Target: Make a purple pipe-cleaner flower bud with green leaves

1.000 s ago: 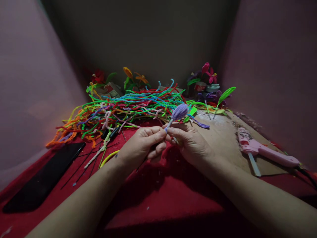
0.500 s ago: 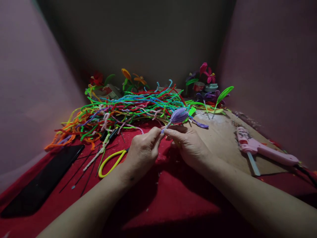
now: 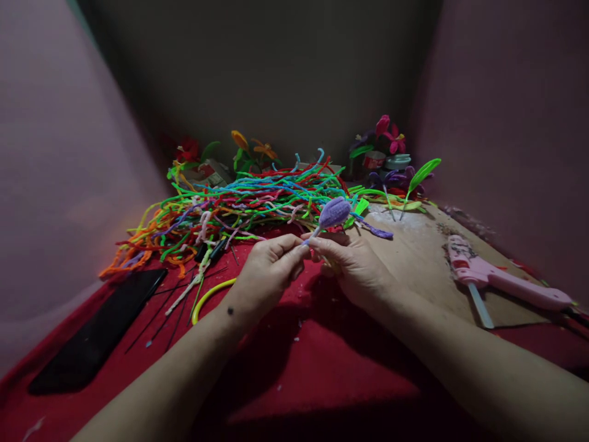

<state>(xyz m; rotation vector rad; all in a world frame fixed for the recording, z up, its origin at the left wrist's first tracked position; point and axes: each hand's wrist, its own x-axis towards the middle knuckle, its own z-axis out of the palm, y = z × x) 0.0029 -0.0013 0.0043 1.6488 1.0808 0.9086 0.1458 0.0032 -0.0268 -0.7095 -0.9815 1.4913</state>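
A purple pipe-cleaner flower bud (image 3: 334,212) tilts up and to the right above the table, between my hands. Its pale stem runs down into the pinched fingertips of my left hand (image 3: 275,263) and my right hand (image 3: 356,261). Both hands are closed at the stem's lower end, their fingertips nearly touching. Under the fingers the stem's end is hidden. Beside my left forearm lies a yellow-handled tool (image 3: 209,296), partly covered by the wrist.
Fuzzy pipe cleaners (image 3: 257,196) heap up behind my hands. A pink glue gun (image 3: 501,276) rests on a brown board (image 3: 414,264) at right. A black phone (image 3: 99,331) and thin dark wires (image 3: 156,322) lie at left. Finished flowers (image 3: 391,136) stand at the back.
My left hand has rolled its wrist, and its thumb now lies along the stem. The bud has turned slightly. The whole view has shifted a little, and more of the yellow handle is covered.
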